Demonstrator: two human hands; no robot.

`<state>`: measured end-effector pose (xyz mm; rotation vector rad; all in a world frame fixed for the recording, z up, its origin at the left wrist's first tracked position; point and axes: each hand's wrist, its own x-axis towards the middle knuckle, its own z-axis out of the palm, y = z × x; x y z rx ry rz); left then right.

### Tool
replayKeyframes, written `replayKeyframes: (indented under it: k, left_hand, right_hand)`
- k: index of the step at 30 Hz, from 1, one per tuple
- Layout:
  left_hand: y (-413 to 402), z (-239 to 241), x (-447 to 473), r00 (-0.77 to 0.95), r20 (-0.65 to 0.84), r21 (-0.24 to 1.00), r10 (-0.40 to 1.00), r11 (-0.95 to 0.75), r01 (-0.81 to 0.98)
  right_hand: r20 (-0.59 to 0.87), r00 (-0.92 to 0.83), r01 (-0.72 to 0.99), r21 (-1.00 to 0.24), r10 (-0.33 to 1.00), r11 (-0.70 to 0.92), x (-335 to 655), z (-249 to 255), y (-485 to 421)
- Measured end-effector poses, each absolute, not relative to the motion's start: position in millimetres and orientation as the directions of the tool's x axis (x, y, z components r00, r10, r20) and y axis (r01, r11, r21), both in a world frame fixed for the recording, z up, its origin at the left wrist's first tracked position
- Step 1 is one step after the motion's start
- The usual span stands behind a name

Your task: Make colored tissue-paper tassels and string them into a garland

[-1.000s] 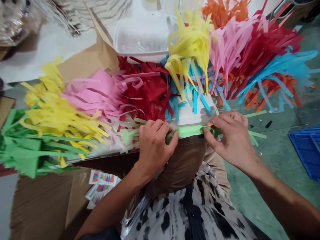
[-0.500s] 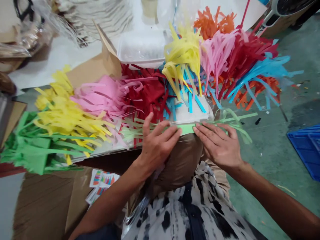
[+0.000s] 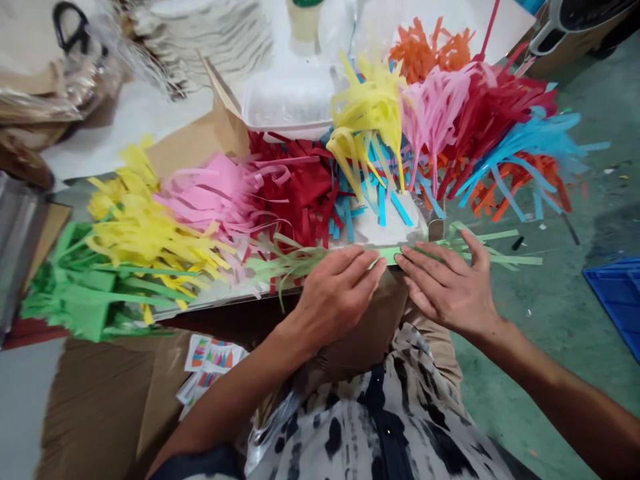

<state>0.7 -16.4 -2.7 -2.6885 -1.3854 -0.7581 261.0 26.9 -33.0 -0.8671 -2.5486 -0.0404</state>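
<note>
- Four fringed bundles crowd the table's (image 3: 135, 117) left half: green bundle (image 3: 95, 287), yellow bundle (image 3: 140, 220), pink bundle (image 3: 210, 193), dark red bundle (image 3: 295, 193). Their loose strips trail close to the near edge; likely snag source.
- Pale green paper (image 3: 387, 254) lies along the table's near edge, its left fringe meeting pink and red ends. Sliding it could tangle colours or tear a strip.
- Left hand (image 3: 337, 293): fingers close together, bent, tips on the plain band. Cannot tell whether the thumb pinches beneath.
- Right hand (image 3: 447, 287): fingers fanned, laid on the band, one lifted. Uneven pressure between hands might skew or loosen it.
- Right fringe (image 3: 515, 260) juts past the table's right end, above floor (image 3: 525, 373); a slip there could drop it.
</note>
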Motion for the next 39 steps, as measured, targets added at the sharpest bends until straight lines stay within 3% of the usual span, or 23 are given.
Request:
replayKeyframes:
  k: [3, 6, 9, 13, 18, 24, 29, 33, 39]
  left_hand:
    - [-20.3, -22.4, 21.8, 0.445, 0.351, 0.243, 0.824, -0.539, 0.806]
    - [-32.0, -37.6, 20.7, 0.413, 0.406, 0.272, 0.815, -0.539, 0.797]
    - [-39.1, -42.9, 10.7, 0.336, 0.492, 0.324, 0.803, -0.527, 0.785]
    - [-34.5, -36.0, 1.2, 0.276, 0.491, 0.394, 0.826, -0.493, 0.775]
    - [-27.7, -29.7, -1.9, 0.302, 0.494, 0.364, 0.815, -0.509, 0.780]
    - [-29.5, -31.5, -9.1, 0.246, 0.452, 0.458, 0.857, -0.460, 0.761]
    - [-30.4, -29.4, -11.7, 0.213, 0.440, 0.521, 0.872, -0.441, 0.731]
    - [-31.4, -30.2, -12.5, 0.232, 0.441, 0.499, 0.867, -0.452, 0.739]
    - [-33.2, -31.3, -12.1, 0.153, 0.438, 0.565, 0.886, -0.404, 0.719]
  right_hand:
    - [0.470, -0.706, 0.572, -0.064, 0.531, 0.818, 265.3, -34.5, 27.8]
    - [0.485, -0.707, 0.561, -0.058, 0.514, 0.826, 269.1, -35.5, 28.0]
    - [0.459, -0.692, 0.578, -0.112, 0.558, 0.809, 269.3, -34.0, 28.8]
    - [0.430, -0.665, 0.588, -0.203, 0.610, 0.783, 263.9, -30.9, 29.8]
    - [0.486, -0.671, 0.566, -0.153, 0.560, 0.810, 255.6, -34.9, 27.2]
    - [0.434, -0.615, 0.596, -0.292, 0.659, 0.748, 258.5, -32.8, 33.5]
    - [0.366, -0.690, 0.558, -0.282, 0.625, 0.781, 253.4, -26.8, 36.5]
    - [0.421, -0.659, 0.543, -0.308, 0.624, 0.781, 250.4, -27.8, 37.5]
    - [0.346, -0.582, 0.581, -0.456, 0.736, 0.674, 261.5, -27.9, 40.8]
